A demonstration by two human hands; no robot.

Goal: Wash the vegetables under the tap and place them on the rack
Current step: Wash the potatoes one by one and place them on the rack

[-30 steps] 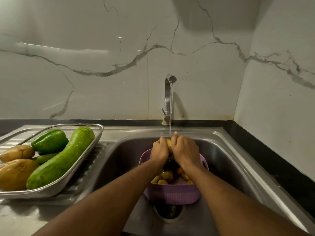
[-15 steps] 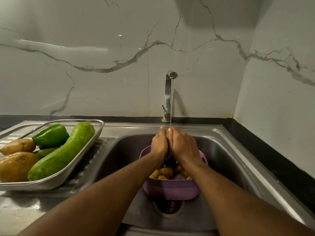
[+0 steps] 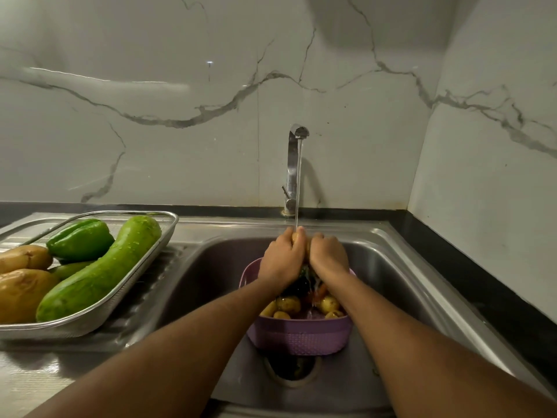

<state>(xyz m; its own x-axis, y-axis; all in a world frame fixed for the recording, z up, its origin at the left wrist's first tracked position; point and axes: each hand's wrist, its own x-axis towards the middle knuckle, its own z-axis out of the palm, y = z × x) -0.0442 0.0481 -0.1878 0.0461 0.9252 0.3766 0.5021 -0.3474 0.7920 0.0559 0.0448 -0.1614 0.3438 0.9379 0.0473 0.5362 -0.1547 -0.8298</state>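
Stainless steel sink [image 3: 391, 267], basin at centre, drainboard to its left. Chrome tap [image 3: 294, 164] at the back edge, running; the water stream [image 3: 298, 188] falls onto a small yellowish vegetable [image 3: 297, 236], probably a potato, mostly hidden. Left hand [image 3: 281, 260] and right hand [image 3: 328, 257], fingers curled, clasp this vegetable between them directly under the stream, above the basket. Lilac plastic basket [image 3: 298, 336] stands in the basin over the drain [image 3: 291, 369]; contents: several small potatoes [image 3: 287, 304], one dark item and one orange item, both too obscured to name. Metal mesh rack [image 3: 126, 291] on the drainboard at the sink's left edge; contents: one long green gourd [image 3: 99, 273], wet, lying diagonally along the rack's right side; one green bell pepper [image 3: 80, 239] towards the back; two large potatoes [image 3: 22, 294] at the left; a further green vegetable partly hidden between these. White marble-patterned wall [image 3: 180, 116] behind and at right; black counter edging [image 3: 482, 285] along the sink's back and right sides.
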